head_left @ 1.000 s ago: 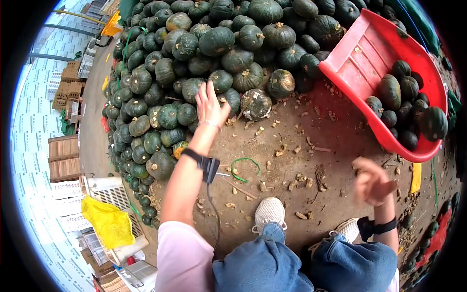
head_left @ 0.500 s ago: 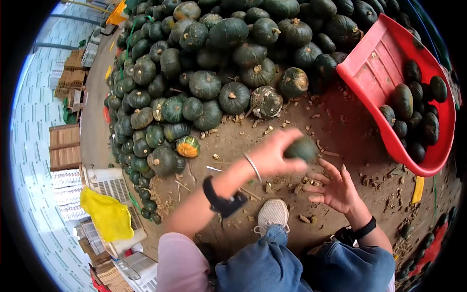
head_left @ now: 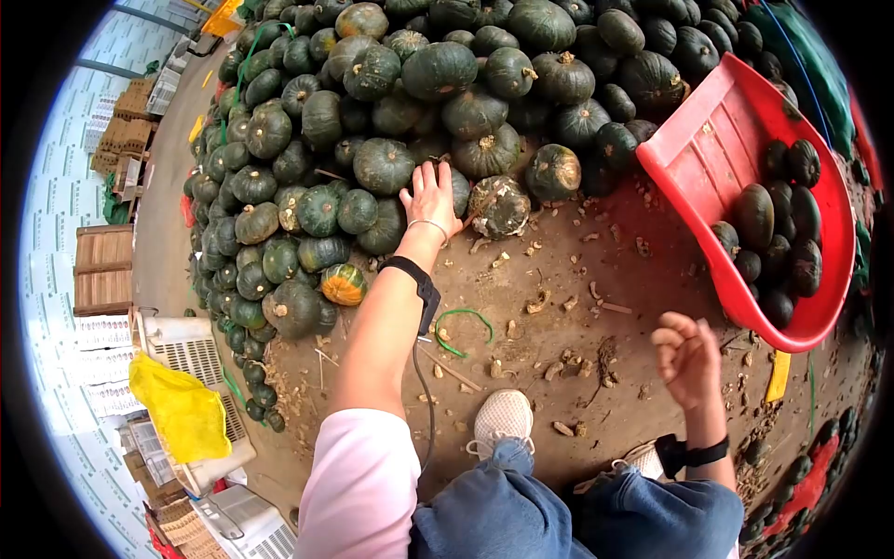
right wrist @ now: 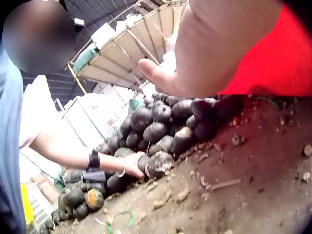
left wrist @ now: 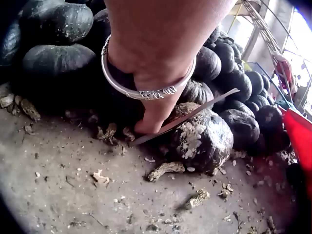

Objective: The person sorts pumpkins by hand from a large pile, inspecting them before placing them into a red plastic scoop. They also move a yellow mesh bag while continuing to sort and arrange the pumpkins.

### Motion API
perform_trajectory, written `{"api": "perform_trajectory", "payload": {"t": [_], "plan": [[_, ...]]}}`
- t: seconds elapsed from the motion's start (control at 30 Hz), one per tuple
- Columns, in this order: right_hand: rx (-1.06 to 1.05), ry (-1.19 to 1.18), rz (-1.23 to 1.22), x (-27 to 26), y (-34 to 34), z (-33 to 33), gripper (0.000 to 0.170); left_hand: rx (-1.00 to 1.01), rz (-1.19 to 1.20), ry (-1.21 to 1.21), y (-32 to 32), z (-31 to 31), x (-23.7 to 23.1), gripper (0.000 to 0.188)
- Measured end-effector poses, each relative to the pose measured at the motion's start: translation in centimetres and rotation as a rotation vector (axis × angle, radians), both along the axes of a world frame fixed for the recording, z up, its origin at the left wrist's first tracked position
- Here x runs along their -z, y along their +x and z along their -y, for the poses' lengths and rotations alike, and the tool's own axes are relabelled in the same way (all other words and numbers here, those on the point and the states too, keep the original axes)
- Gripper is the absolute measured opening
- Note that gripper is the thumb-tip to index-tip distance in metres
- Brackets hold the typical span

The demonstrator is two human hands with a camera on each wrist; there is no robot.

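Dk pumpkin (head_left: 461,192) was touched by L hand (head_left: 431,202), grip unclear. R hand (head_left: 688,361) was held mid-air, fingers loosely curled.

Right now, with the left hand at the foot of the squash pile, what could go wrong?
The left hand touches a kabocha squash at the foot of the pile; pulling it out might let those stacked above roll down. The black cable hanging from the left wrist device could snag. The green strap loop lies on the floor near a white sneaker, so it might catch a step.
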State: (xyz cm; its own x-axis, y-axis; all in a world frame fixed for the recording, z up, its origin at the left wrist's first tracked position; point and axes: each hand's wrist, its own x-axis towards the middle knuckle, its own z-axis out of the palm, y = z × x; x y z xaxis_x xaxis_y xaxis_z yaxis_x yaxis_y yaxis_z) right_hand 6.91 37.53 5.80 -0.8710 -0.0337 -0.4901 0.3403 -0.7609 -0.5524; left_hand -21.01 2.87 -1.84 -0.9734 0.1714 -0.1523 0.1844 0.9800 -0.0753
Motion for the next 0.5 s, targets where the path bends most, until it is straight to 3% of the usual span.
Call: {"api": "perform_trajectory", "payload": {"t": [0.17,0.23,0.27,0.3,0.37,0.43,0.5], "plan": [[-0.103,-0.005,0.109,1.4,1.4,2.0,0.042,0.015,0.314,0.079,2.4,1.8,-2.5,0.102],[-0.126,0.002,0.088,1.5,1.6,1.9,0.041,0.023,0.449,0.350,5.2,3.6,-2.9,0.095],[-0.127,-0.005,0.089,1.7,1.8,1.8,0.040,0.001,0.657,0.796,6.6,5.2,-2.5,0.085],[-0.128,-0.010,0.097,1.9,2.0,1.7,0.038,-0.374,0.974,1.276,9.5,5.9,-1.8,0.078],[-0.164,-0.012,0.093,2.8,2.2,2.3,0.036,-0.661,1.284,1.719,14.2,6.1,-1.3,0.081],[-0.277,0.067,0.092,3.3,2.5,3.4,0.035,-0.579,1.457,1.927,16.8,3.6,-2.0,0.082],[-0.425,0.223,0.008,2.8,1.6,5.2,0.046,-0.565,1.521,2.061,18.4,0.7,-3.3,0.082]]}}
